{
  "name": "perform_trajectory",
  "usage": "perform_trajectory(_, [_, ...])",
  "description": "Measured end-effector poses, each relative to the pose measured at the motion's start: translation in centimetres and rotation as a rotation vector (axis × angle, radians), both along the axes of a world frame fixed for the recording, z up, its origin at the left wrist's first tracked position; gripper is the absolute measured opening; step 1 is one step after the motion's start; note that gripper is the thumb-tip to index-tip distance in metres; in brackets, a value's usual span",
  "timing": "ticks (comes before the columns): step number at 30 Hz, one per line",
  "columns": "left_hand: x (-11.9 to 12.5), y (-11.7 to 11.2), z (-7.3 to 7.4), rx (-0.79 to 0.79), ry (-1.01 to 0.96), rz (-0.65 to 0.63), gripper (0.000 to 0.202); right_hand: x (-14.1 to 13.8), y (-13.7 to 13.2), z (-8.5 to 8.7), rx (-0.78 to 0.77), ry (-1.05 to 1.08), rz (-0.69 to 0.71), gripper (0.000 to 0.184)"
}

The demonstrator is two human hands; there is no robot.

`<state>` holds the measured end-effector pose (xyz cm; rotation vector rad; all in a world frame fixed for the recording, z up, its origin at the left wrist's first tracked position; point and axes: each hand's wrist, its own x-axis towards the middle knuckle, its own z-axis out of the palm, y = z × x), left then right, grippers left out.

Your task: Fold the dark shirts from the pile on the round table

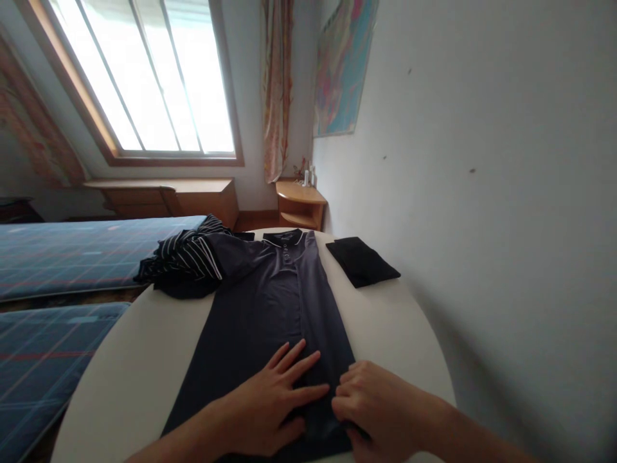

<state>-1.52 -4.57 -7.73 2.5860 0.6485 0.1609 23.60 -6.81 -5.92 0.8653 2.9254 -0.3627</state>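
A dark navy polo shirt [255, 315] lies stretched over the round white table, its black collar and button placket at the far end. One side of the shirt is folded inward along its length on the right. My left hand [274, 402] rests flat on the lower part of the shirt with fingers spread. At the shirt's right edge, near the hem, my right hand [371, 405] is closed with its fingers curled on the fabric. The hem is partly hidden beneath my hands and forearms.
A heap of black-and-white striped clothing [187, 257] sits at the table's far left. A folded black garment [364, 262] lies at the right, near the wall [472, 257]. Plaid-covered beds [72, 257] stand left of the table [120, 373]. Behind are a corner shelf [301, 193] and a desk [202, 186].
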Motion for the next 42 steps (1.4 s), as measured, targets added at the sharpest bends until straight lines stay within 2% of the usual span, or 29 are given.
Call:
perform_trajectory(5, [0.5, -1.8, 0.5, -0.082, 0.085, -0.062, 0.083, 0.0, 1.0, 0.1, -0.158, 0.126, 0.087, 0.009])
perform_trajectory(8, [0.4, -1.7, 0.9, -0.082, 0.074, -0.079, 0.073, 0.0, 3.3, 0.5, -0.067, 0.188, -0.068, 0.019])
perform_trajectory(11, [0.5, -0.5, 1.6, -0.068, 0.012, -0.102, 0.054, -0.3, 6.9, 0.7, 0.049, 0.249, -0.306, 0.028])
perform_trajectory(14, [0.8, 1.1, 1.8, -0.045, -0.046, -0.133, 0.044, -0.9, 11.3, 0.3, 0.109, 0.301, -0.428, 0.028])
perform_trajectory(20, [1.4, 2.2, 0.0, 0.063, -0.162, -0.161, 0.025, -3.3, 19.9, -0.6, 0.266, 0.221, -0.508, 0.034])
perform_trajectory(24, [1.3, 2.1, -1.0, 0.168, -0.189, -0.178, 0.015, -5.0, 23.7, -1.5, 0.355, 0.052, -0.574, 0.040])
perform_trajectory(29, [1.2, 2.1, -1.7, 0.302, -0.194, -0.185, 0.005, -5.3, 25.1, -2.6, 0.365, 0.020, -0.575, 0.032])
perform_trajectory(34, [1.5, 2.1, -2.8, 0.369, -0.260, -0.215, 0.010, -4.9, 24.9, -2.2, 0.402, 0.072, -0.609, 0.030])
perform_trajectory(39, [1.9, 1.7, -4.5, 0.177, -0.307, -0.106, 0.020, -5.6, 24.8, -2.1, 0.447, 0.317, -0.619, 0.029])
perform_trajectory(42, [1.9, 1.8, -4.4, 0.149, -0.328, -0.105, 0.023, -6.3, 24.8, -3.2, 0.399, 0.285, -0.603, 0.026])
